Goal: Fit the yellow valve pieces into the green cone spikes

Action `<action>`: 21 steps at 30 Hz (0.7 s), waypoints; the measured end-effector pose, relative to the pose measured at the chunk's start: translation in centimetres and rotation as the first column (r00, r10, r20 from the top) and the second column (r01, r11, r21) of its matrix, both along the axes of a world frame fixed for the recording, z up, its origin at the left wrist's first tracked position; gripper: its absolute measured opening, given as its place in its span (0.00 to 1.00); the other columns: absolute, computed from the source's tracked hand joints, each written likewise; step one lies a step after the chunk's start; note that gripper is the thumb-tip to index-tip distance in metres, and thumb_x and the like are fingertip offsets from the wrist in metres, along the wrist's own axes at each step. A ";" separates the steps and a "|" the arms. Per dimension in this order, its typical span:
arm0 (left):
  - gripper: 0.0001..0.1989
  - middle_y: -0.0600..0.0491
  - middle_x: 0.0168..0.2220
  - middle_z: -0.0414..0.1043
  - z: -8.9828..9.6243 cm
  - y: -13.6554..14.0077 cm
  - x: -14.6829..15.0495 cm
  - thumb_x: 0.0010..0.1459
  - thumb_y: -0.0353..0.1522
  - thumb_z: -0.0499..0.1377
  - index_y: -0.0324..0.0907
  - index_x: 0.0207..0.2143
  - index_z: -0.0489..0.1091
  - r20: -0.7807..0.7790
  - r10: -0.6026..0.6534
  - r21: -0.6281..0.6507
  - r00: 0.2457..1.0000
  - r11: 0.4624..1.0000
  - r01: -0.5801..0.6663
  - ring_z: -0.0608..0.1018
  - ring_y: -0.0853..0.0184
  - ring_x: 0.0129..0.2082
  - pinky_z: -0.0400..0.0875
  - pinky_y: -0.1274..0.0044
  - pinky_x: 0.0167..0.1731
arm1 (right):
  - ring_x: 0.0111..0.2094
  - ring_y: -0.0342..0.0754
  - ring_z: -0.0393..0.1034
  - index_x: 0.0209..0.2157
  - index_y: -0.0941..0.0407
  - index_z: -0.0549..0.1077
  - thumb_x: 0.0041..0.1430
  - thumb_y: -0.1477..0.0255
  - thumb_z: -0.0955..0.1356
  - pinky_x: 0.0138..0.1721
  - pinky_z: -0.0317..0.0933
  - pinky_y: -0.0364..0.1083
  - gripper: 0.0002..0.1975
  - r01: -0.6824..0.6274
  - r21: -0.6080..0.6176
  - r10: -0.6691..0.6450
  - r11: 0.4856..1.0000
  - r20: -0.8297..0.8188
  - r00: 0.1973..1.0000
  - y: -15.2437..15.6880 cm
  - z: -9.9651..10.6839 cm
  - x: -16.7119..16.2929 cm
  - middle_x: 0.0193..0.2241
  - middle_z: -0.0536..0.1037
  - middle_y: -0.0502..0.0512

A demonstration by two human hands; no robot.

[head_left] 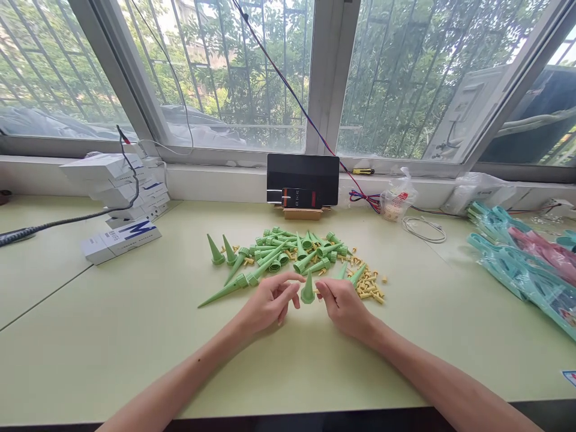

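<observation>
A green plastic watering spike (308, 289) stands tip up between my two hands, low over or on the table. My left hand (272, 300) is just left of it, index finger stretched towards the tip and thumb apart. Whether that fingertip touches the spike I cannot tell. On the other side, my right hand (344, 303) has thumb and index finger pinched on a small yellow peg (316, 292), mostly hidden, at the spike's side. Behind the hands lies a heap of green spikes (310, 252). Several loose yellow pegs (371, 285) lie beyond my right hand.
Two spikes (216, 251) stand upright at the heap's left. White boxes (121, 240) are stacked at the left. A phone (298, 198) leans on a dark screen (303, 171) at the back. Bagged teal items (522, 264) lie right, near a coiled white cable (423, 230).
</observation>
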State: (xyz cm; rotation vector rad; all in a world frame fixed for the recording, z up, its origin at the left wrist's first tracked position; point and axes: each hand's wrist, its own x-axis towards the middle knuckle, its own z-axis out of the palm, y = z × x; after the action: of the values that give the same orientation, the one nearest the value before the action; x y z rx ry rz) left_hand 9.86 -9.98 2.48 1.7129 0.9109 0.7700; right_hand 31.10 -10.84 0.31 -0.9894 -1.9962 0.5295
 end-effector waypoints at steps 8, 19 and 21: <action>0.21 0.51 0.30 0.77 0.1 0.2 -0.2 0.66 0.46 0.54 0.39 0.52 0.69 0.010 -0.068 -0.122 0.998 0.990 0.069 0.69 0.78 0.11 0.59 0.84 0.13 | 0.22 0.42 0.54 0.26 0.55 0.62 0.73 0.67 0.56 0.26 0.50 0.42 0.20 0.032 0.132 -0.033 0.991 0.003 0.999 -0.1 0.3 -0.1 0.21 0.62 0.47; 0.30 0.52 0.23 0.76 0.2 0.3 0.3 0.61 0.53 0.56 0.36 0.50 0.70 0.074 -0.112 -0.299 0.991 0.945 0.129 0.66 0.77 0.10 0.57 0.85 0.10 | 0.24 0.44 0.55 0.28 0.55 0.63 0.74 0.67 0.55 0.28 0.50 0.43 0.19 -0.029 0.167 0.010 0.986 0.112 0.994 -0.3 0.0 0.0 0.23 0.65 0.49; 0.30 0.52 0.25 0.77 0.3 0.2 0.3 0.60 0.52 0.58 0.36 0.50 0.69 0.082 -0.098 -0.300 0.992 0.947 0.118 0.66 0.77 0.10 0.58 0.84 0.10 | 0.24 0.44 0.56 0.28 0.55 0.64 0.74 0.67 0.55 0.28 0.51 0.43 0.19 -0.034 0.157 0.016 0.987 0.115 0.993 -0.3 0.0 0.0 0.24 0.66 0.50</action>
State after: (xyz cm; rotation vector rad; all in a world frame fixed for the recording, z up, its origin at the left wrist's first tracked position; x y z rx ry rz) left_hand 10.19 -9.79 2.76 1.4447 0.8354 0.5758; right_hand 31.05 -11.12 0.31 -0.9145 -2.1177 0.3278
